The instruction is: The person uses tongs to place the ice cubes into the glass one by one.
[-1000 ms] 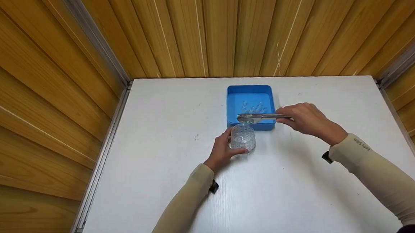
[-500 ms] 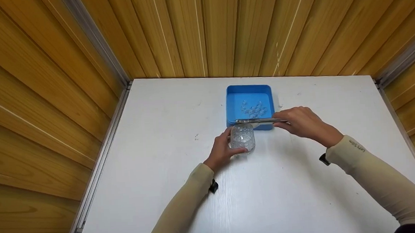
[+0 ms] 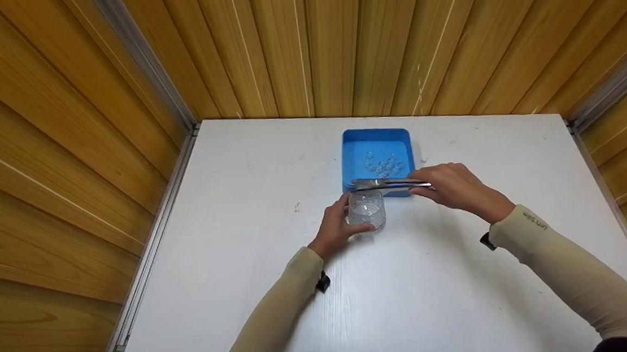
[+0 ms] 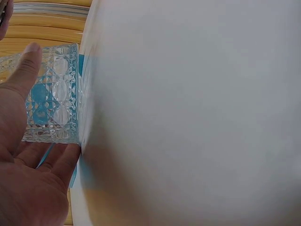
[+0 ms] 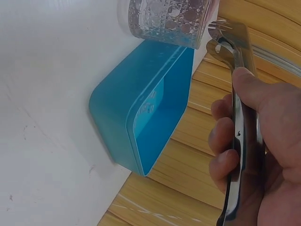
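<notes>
Gripping a patterned glass [image 3: 367, 212], upright on the white surface [image 3: 253, 256], in the left hand [image 3: 334, 230]; holding metal tongs [image 3: 368, 183] in the right hand [image 3: 454, 188], just above the glass; with clear pieces [image 3: 386, 167] just beyond in a blue tray [image 3: 352, 158].

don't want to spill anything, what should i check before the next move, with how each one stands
1. Glass upright: ok.
2. Left hand holding the glass: ok, thumb and fingers on opposite sides.
3. Right hand gripping the tongs: ok, thumb and fingers around them.
4. Tongs lined up with the glass: ok, their tips are at its mouth.
5. Piece between the tips: cannot tell, the tips show but no piece stands out clearly.
6. Clear pieces within the box: ok, a cluster lies on its floor.
</notes>
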Motion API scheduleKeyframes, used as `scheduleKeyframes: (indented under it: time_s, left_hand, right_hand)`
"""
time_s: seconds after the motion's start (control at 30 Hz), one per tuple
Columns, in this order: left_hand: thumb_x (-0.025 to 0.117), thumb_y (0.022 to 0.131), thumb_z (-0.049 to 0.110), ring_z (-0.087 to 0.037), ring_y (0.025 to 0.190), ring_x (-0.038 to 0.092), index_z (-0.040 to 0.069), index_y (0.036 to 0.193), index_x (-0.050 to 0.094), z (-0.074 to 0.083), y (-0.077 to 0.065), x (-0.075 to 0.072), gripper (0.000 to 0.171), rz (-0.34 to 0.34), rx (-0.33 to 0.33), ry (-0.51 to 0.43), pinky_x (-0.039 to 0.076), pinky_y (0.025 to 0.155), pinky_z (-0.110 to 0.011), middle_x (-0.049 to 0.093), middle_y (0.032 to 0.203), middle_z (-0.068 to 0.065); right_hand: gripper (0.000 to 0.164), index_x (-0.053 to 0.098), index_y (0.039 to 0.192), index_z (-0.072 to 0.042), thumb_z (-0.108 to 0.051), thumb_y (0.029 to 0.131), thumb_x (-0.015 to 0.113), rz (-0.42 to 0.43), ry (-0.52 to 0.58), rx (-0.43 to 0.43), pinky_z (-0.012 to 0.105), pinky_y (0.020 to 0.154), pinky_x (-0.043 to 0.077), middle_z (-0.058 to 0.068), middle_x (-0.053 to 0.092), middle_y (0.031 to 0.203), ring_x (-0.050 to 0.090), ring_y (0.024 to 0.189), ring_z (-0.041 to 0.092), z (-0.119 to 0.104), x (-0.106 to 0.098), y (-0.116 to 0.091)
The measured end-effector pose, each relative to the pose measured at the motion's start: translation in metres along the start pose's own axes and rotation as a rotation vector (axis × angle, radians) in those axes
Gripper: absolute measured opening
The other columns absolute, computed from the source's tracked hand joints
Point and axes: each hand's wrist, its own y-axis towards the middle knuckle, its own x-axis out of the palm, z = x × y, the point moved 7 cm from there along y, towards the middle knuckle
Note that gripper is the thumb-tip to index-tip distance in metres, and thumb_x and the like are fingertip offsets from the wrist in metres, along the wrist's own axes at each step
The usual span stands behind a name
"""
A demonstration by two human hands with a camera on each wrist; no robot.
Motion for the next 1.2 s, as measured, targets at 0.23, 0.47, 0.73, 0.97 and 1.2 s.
scheduleKeyframes:
  time_s: [0.23, 0.47, 0.73, 0.97, 1.2]
  left_hand:
    - [0.093, 0.075, 0.037, -0.017, 0.128, 0.059, 0.014, 0.152, 0.045, 0.0, -0.001, 0.001, 0.094, 0.0, 0.001, -0.008, 0.05, 0.106, -0.03, 0.063, 0.137, 0.0]
    - [0.094, 0.074, 0.037, -0.016, 0.128, 0.058, 0.015, 0.151, 0.047, 0.002, -0.002, -0.001, 0.093, 0.003, 0.022, -0.021, 0.049, 0.106, -0.029, 0.063, 0.137, 0.001]
    - [0.094, 0.073, 0.039, -0.018, 0.13, 0.057, 0.014, 0.151, 0.046, 0.001, -0.001, -0.002, 0.094, 0.012, 0.017, 0.011, 0.05, 0.106, -0.032, 0.061, 0.14, -0.002]
    - [0.094, 0.074, 0.038, -0.016, 0.127, 0.059, 0.017, 0.151, 0.046, 0.001, -0.001, -0.001, 0.093, 0.009, 0.01, 0.027, 0.051, 0.104, -0.031, 0.062, 0.138, 0.0]
    - [0.093, 0.074, 0.04, -0.016, 0.129, 0.057, 0.017, 0.152, 0.045, 0.0, 0.0, -0.001, 0.095, 0.003, -0.014, 0.044, 0.049, 0.107, -0.032, 0.06, 0.141, 0.0]
  right_hand:
    - [0.032, 0.073, 0.124, -0.009, -0.027, 0.097, 0.074, -0.015, 0.011, 0.015, 0.046, 0.075, 0.061, 0.009, 0.077, 0.111, 0.074, 0.094, 0.027, 0.002, 0.003, 0.0]
    - [0.035, 0.071, 0.127, -0.008, -0.029, 0.098, 0.072, -0.025, 0.017, 0.04, 0.05, 0.08, 0.06, 0.011, 0.075, 0.115, 0.073, 0.098, 0.029, 0.006, 0.0, 0.005]
    - [0.04, 0.068, 0.131, -0.007, -0.03, 0.099, 0.071, -0.022, -0.005, 0.063, 0.054, 0.084, 0.059, 0.014, 0.074, 0.119, 0.071, 0.1, 0.032, 0.016, -0.008, 0.022]
    - [0.042, 0.067, 0.132, -0.005, -0.03, 0.098, 0.072, -0.017, -0.013, 0.084, 0.054, 0.087, 0.058, 0.015, 0.073, 0.118, 0.071, 0.1, 0.033, 0.029, -0.012, 0.037]
    - [0.042, 0.067, 0.131, -0.004, -0.03, 0.099, 0.072, -0.044, -0.006, 0.14, 0.055, 0.089, 0.057, 0.016, 0.073, 0.118, 0.069, 0.103, 0.035, 0.043, -0.013, 0.053]
